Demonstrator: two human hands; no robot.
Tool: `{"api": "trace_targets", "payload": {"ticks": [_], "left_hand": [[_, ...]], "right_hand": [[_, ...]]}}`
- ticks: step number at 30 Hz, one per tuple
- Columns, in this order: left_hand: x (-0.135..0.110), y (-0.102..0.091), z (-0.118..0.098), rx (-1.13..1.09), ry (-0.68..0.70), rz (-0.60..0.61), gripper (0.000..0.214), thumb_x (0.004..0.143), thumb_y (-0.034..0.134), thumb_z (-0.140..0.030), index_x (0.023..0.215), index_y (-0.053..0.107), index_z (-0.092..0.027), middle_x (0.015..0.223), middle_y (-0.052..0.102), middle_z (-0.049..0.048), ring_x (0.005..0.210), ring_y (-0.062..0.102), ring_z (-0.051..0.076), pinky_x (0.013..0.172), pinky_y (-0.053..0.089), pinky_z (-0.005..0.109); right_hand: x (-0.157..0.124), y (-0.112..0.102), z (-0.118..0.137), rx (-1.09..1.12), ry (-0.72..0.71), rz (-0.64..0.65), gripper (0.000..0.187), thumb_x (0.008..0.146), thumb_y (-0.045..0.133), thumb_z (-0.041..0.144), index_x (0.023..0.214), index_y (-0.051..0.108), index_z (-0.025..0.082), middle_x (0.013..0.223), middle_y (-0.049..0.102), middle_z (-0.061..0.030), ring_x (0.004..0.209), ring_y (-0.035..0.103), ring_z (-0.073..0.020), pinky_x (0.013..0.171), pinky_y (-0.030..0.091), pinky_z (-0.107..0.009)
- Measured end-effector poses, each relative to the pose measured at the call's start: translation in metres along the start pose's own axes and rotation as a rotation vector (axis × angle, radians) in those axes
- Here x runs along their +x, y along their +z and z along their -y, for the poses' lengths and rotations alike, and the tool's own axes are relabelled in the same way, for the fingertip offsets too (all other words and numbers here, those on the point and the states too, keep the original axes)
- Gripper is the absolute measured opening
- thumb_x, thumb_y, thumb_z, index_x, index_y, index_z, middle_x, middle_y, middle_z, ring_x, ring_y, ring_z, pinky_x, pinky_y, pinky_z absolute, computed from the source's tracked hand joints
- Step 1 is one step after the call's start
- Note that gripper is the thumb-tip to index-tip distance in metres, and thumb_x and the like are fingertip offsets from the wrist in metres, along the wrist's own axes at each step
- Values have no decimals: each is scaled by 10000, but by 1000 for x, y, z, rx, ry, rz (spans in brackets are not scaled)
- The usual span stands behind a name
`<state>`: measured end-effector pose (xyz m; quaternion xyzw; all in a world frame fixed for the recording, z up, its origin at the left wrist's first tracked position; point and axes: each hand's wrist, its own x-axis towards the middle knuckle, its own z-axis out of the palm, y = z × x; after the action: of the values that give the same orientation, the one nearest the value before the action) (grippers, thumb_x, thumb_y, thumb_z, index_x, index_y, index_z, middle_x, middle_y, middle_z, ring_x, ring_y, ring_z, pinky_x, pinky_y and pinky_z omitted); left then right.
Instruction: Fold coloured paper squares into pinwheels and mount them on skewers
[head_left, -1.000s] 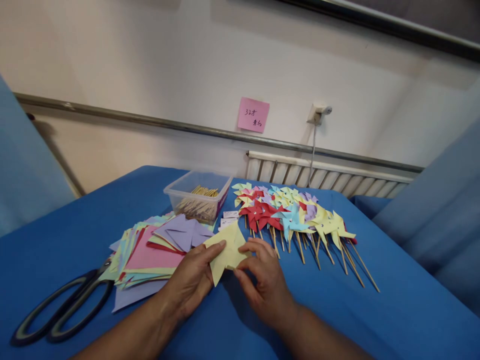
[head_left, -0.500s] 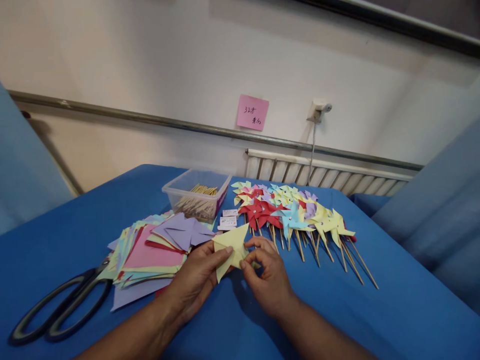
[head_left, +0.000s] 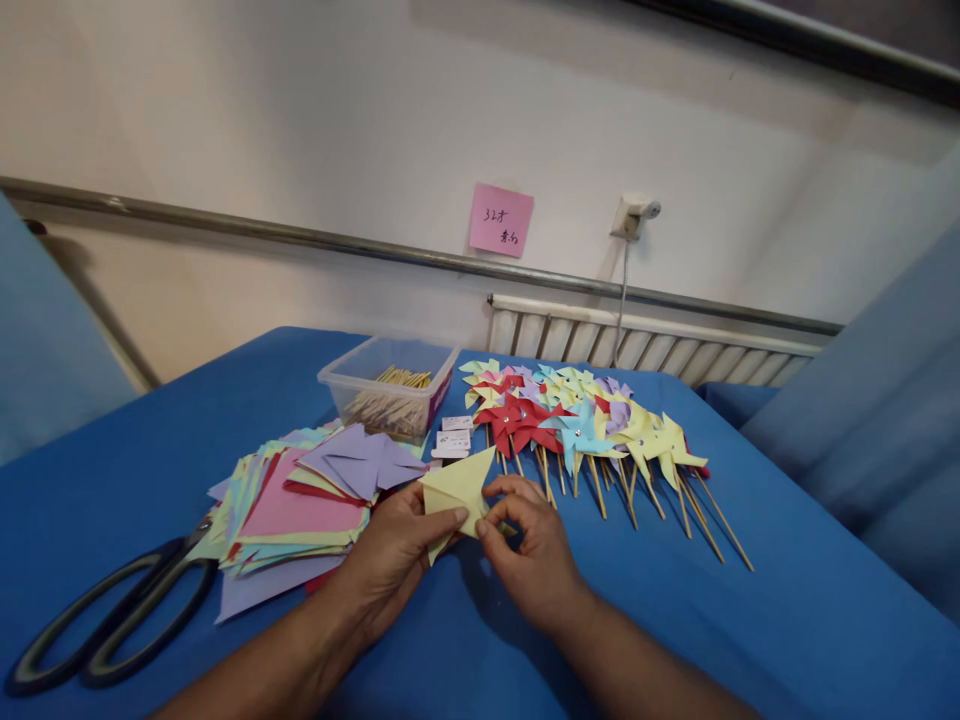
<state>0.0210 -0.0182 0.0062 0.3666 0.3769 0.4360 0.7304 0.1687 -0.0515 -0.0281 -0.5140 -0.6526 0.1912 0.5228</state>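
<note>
The left grip [head_left: 394, 545] and the right grip [head_left: 526, 538] are both clamped on one cut, partly folded piece of pale yellow paper [head_left: 456, 488], held up over the blue-covered surface [head_left: 787, 640]. From where I stand, paper pinwheels [head_left: 579, 434] crowd the right of that surface; a pile of coloured paper [head_left: 300, 510] lies to the left, black-handled scissors [head_left: 174, 556] at its edge, and a clear plastic box [head_left: 441, 396] of short sticks [head_left: 390, 412] stands behind it.

The step in hand looks like drawing a paper point in toward the middle; the next move seems to call for a light, exact pinch, so the folds don't spring loose.

Both forearms [head_left: 285, 640] slant inward from the near side. The left thumb lies on top of the paper, fingers underneath. The right hand arches in, thumb and forefinger pinching the paper's edge; the fold between those tips is hidden from me.
</note>
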Motion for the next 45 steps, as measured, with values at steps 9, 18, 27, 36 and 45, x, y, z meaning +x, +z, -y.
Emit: {"api": "trace_targets", "payload": {"ticks": [9,18,27,36,45], "left_hand": [[0,0,2,54,17,-11,478,556,766,-113,1024,676,-138,969,734,101,867,671,250,761,492,311],[0,-1,2,79,-4,-35,462,581,756,-137,1031,653,-137,906,741,79,803,680,241,743,494,313],[-8,5,-7,340,-13,-6,390,564,713,-127,948,646,-145,784,725,50,691,660,211,653,489,295],[-1,-6,-3,693,33,57,341,579,721,-215,892,595,-163,734,667,-22,680,610,179,599,460,254],[-3,3,-1,296,15,-43,424,586,773,-226,965,598,-151,891,696,57,837,645,222,761,490,319]], "right_hand": [[1,1,2,17,6,0,125,727,605,119,638,593,206,948,632,-37,949,577,-193,838,446,-341],[-1,0,3,103,69,-14,94,735,617,172,818,589,207,1070,608,-62,1026,558,-214,890,434,-373],[3,-1,-10,720,457,127,414,700,723,381,1017,540,186,882,670,-56,734,640,-190,657,519,-328],[1,4,-9,715,518,230,406,582,783,244,910,554,176,741,640,11,618,576,-126,578,464,-241],[3,12,-8,821,550,-110,384,601,781,263,890,546,172,746,682,-1,621,620,-152,605,493,-271]]}}
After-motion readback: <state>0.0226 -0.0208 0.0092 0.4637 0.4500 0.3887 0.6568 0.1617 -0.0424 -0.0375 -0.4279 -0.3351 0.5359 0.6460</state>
